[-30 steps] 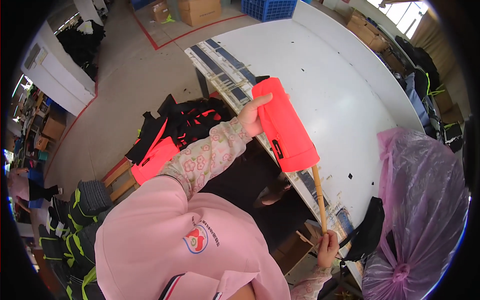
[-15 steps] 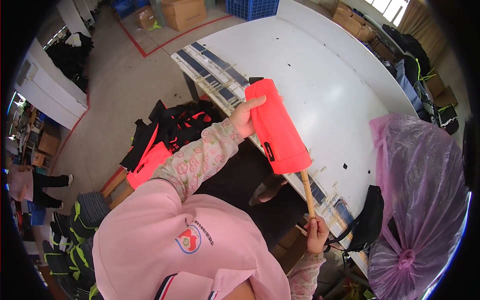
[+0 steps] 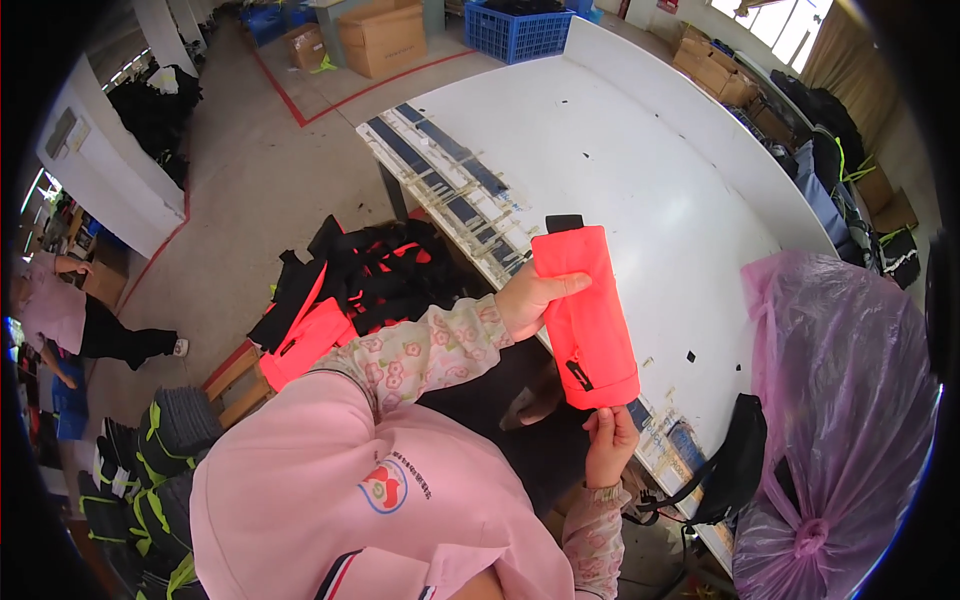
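A bright coral, long narrow fabric pouch (image 3: 598, 325) hangs tilted over the near edge of the white table. It has a black tab (image 3: 564, 222) at its upper end and a black zipper pull (image 3: 578, 374) near the lower end. My left hand (image 3: 535, 300) grips its upper left side, thumb across the front. Against the pouch's bottom edge, my right hand (image 3: 611, 445) is closed in a pinch, where it had the end of a wooden stick. The stick itself is hidden now, apparently inside the pouch.
Left of the table, coral and black pouches (image 3: 350, 290) lie piled up. A black bag (image 3: 735, 465) hangs by the table's right edge beside a tied pink plastic sack (image 3: 840, 400). A blue crate (image 3: 515, 35) stands past the far end. Another person (image 3: 75, 310) walks at far left.
My right hand has moved up to the pouch's bottom edge, and the stick has gone out of sight. The pouch, held by my left hand, has shifted down and right, more upright.
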{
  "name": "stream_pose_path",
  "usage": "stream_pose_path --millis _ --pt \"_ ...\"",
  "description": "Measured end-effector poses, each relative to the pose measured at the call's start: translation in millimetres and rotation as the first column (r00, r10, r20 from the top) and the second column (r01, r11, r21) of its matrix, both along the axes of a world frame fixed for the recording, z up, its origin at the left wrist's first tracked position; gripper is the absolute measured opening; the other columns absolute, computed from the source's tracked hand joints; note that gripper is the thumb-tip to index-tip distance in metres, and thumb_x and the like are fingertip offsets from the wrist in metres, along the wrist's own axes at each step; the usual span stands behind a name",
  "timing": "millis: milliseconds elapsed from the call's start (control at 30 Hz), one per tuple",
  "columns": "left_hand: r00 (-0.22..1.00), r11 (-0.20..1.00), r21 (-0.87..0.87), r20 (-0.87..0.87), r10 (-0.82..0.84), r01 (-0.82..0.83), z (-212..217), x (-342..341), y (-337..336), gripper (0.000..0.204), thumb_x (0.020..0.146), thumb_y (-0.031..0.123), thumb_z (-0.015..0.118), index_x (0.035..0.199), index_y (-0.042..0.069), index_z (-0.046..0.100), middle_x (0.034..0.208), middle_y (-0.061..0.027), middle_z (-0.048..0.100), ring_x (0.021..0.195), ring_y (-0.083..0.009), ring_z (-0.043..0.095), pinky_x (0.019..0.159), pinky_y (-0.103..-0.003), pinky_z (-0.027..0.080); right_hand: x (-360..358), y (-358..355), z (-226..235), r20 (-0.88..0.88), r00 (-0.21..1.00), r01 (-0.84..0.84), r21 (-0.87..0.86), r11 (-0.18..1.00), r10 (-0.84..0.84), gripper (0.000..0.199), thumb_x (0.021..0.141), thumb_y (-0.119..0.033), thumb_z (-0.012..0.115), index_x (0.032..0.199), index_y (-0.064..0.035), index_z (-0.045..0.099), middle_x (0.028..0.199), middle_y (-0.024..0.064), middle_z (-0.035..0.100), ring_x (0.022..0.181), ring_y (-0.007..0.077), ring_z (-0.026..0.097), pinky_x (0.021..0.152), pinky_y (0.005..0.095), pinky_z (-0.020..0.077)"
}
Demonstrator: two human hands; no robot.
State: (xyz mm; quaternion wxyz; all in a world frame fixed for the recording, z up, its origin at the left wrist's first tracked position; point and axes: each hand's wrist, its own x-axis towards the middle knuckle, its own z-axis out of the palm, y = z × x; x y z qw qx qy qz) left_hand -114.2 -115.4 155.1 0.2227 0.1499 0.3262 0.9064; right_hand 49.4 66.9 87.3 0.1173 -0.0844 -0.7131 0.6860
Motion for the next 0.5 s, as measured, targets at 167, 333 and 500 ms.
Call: stream_pose_path --millis 167,333,500 --pt "0.996 0.998 -0.03 0.072 0.058 -0.056 -3 1 -11 0.029 0.084 0.01 0.064 0.11 0.004 0.054 0.106 -0.0058 0.06 0.098 -0.0166 0.059 0.086 -0.033 0.048 -4 -2 1 0.065 0.996 -0.055 -0.058 0.997 0.059 0.016 0.093 -0.013 0.051 0.081 -0.0036 0.056 0.061 -0.0021 0.053 0.05 0.0017 0.038 0.046 0.0175 0.0267" --pt "0.999 0.992 -0.127 0.03 0.032 -0.028 1 -5 -48 0.036 0.08 0.01 0.068 0.113 0.005 0.054 0.109 -0.0055 0.06 0.1 -0.0162 0.058 0.088 -0.032 0.047 -6 19 9 0.114 0.966 -0.244 0.089 0.966 0.234 0.015 0.094 -0.014 0.047 0.094 -0.0024 0.057 0.065 -0.001 0.054 0.049 0.0021 0.038 0.045 0.0169 0.0294" --pt "0.97 0.956 -0.211 -0.17 0.171 -0.205 60 -18 -173 0.041 0.083 0.013 0.064 0.119 0.0 0.049 0.115 -0.0117 0.058 0.107 -0.0219 0.057 0.095 -0.037 0.044 18 61 -1 0.224 0.927 -0.335 0.132 0.933 0.301 0.016 0.093 -0.013 0.048 0.095 -0.0015 0.059 0.066 -0.0009 0.053 0.054 0.003 0.041 0.047 0.0166 0.0321"
